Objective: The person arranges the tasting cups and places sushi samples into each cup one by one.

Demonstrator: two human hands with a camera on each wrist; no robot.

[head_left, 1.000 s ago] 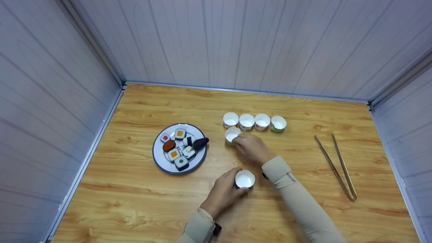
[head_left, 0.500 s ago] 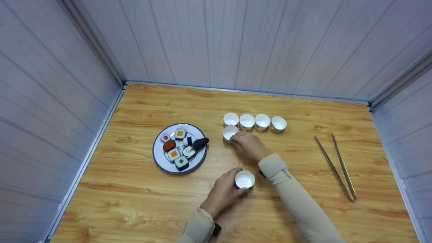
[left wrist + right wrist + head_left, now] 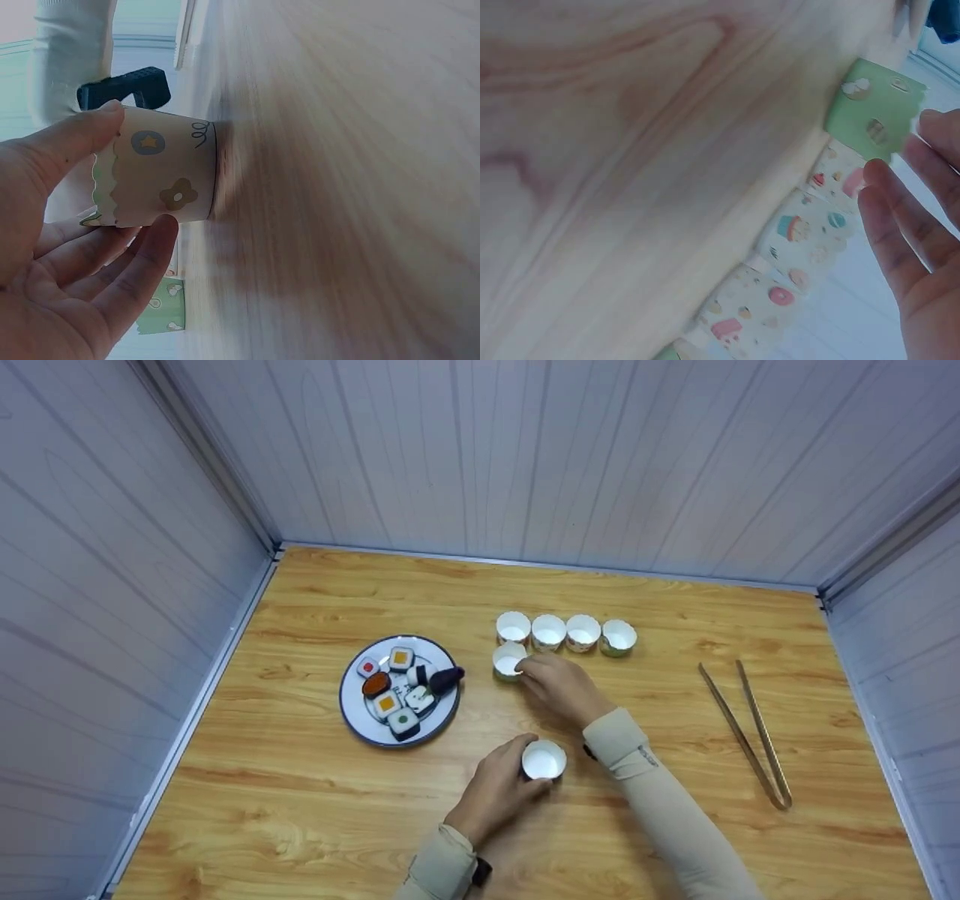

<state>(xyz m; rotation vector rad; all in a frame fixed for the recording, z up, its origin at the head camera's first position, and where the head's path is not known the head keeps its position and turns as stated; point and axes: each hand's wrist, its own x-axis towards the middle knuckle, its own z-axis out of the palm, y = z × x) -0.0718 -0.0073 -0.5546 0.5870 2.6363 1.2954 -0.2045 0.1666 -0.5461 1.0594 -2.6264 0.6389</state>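
Note:
My left hand (image 3: 495,784) grips a cream paper baking cup (image 3: 544,760) near the front of the table, with thumb and fingers on opposite sides. Its printed star and flower show in the left wrist view, where the cup (image 3: 157,166) stands on the wood. Farther back, my right hand (image 3: 561,688) pinches the right rim of a green paper baking cup (image 3: 509,661). Seen from the right wrist, the fingers (image 3: 892,217) are at the scalloped edge of that cup (image 3: 874,112). It stands just in front of the row's leftmost cup (image 3: 514,628).
More paper cups (image 3: 583,631) line up behind my right hand. A blue-rimmed plate (image 3: 352,709) at left holds several sushi-like pieces and a dark eggplant-shaped piece (image 3: 445,680). Metal tongs (image 3: 761,735) lie spread at right. Panel walls (image 3: 495,457) enclose the table (image 3: 315,810).
The green cup has shifted slightly left in front of the row. My right hand went left with it, then drew back a little right. My left hand and its cup stay put.

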